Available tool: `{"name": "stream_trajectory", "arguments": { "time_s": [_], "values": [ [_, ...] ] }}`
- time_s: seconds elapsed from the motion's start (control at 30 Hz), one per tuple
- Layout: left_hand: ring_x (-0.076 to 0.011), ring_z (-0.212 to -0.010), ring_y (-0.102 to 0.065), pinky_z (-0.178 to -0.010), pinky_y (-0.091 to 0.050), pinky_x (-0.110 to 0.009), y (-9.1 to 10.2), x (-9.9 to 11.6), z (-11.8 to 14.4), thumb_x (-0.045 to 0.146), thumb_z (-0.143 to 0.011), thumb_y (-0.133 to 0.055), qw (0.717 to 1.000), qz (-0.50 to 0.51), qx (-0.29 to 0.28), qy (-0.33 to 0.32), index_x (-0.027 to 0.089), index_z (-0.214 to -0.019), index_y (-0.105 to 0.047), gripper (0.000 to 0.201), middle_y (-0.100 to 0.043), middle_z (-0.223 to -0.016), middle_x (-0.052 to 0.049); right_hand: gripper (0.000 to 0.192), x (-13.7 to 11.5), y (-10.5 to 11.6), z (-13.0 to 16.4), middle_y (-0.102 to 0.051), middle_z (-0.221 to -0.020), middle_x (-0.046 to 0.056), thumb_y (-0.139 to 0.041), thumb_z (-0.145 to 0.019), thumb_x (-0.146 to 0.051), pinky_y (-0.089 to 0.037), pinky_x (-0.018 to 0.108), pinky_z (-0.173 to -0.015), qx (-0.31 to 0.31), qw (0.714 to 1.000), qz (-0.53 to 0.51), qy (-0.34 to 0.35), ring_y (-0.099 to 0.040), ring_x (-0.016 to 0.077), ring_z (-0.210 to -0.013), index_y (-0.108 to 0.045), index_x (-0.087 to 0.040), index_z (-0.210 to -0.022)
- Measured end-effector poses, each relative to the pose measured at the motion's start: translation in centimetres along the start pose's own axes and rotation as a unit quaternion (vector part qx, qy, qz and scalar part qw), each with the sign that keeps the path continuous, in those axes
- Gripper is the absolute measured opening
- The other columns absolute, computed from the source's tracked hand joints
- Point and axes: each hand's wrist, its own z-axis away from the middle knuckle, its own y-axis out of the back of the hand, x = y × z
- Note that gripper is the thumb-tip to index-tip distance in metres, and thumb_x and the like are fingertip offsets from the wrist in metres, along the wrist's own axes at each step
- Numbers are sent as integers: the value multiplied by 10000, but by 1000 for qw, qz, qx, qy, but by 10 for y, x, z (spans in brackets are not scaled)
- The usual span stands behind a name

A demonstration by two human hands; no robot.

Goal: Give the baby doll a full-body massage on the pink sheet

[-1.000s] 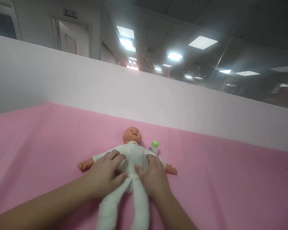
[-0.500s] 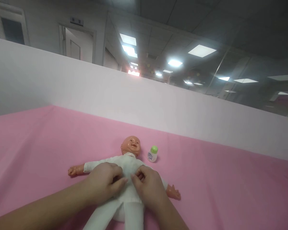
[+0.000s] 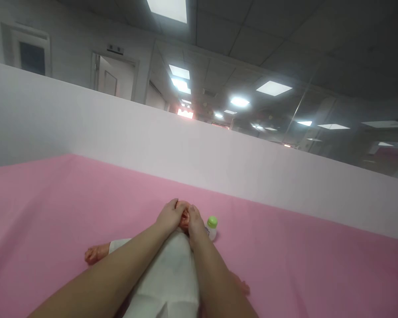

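A smooth pink cloth (image 3: 301, 274) covers the surface. The plastic baby doll (image 3: 172, 274) wears plain white cloth, its bare arm orange-peach. The small white plastic bottle (image 3: 212, 228) has a bright green cap. Behind runs a pale, unpatterned partition wall (image 3: 219, 154).

— Any writing you can make out?
— The small green-capped bottle (image 3: 211, 227) has a label, too blurred to read. A sign (image 3: 115, 48) sits above the doorway, also illegible.
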Motion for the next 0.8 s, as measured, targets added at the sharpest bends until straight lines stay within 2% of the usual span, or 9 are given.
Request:
{"name": "stream_trajectory", "arguments": {
  "time_s": [0.07,0.13,0.27,0.37,0.67,0.8],
  "values": [
    [-316,-1411,-482,-1166,-340,-397,-2,-10,-7,370,-897,-590,1000,27,1,11,107,-1426,-535,593,-543,-1495,-204,664,9,-5,-9,-603,-1411,117,-400,-914,-657,-565,374,-938,4,999,-49,-18,-657,241,-1218,-444,-233,-1422],
    [-294,-1370,-532,-1141,-384,-373,0,-18,-11,323,-894,-584,998,64,-6,25,116,-1464,-503,611,-557,-1487,-187,627,14,-6,-15,-628,-1372,110,-466,-893,-604,-572,369,-928,9,996,-89,-31,-674,238,-1186,-445,-233,-1398],
    [-261,-1156,-686,-972,-533,-324,7,-22,-13,241,-849,-615,987,144,-35,57,143,-1472,-498,641,-661,-1360,-162,660,20,-7,-21,-648,-1310,83,-711,-760,-499,-576,376,-913,26,991,-127,-40,-698,248,-1104,-481,-272,-1336],
    [-252,-1027,-730,-866,-582,-320,8,-21,-12,208,-821,-636,977,194,-45,77,154,-1444,-522,635,-693,-1292,-158,702,22,-9,-23,-636,-1310,81,-817,-682,-467,-575,384,-896,43,989,-138,-40,-701,255,-1063,-522,-281,-1292],
    [-237,-1067,-705,-879,-578,-291,1,-26,-13,213,-863,-649,950,296,-6,102,194,-1363,-619,501,-715,-1247,-128,534,32,-9,-27,-729,-1121,45,-815,-711,-464,-557,405,-949,64,974,-215,-17,-684,273,-1086,-646,-264,-1176],
    [-239,-998,-732,-844,-605,-325,4,-26,-9,199,-878,-610,932,343,-16,113,200,-1394,-605,515,-717,-1242,-138,515,37,-7,-27,-741,-1150,43,-801,-722,-425,-544,443,-994,47,963,-264,-15,-680,280,-1115,-671,-278,-1197]
  ]
}}
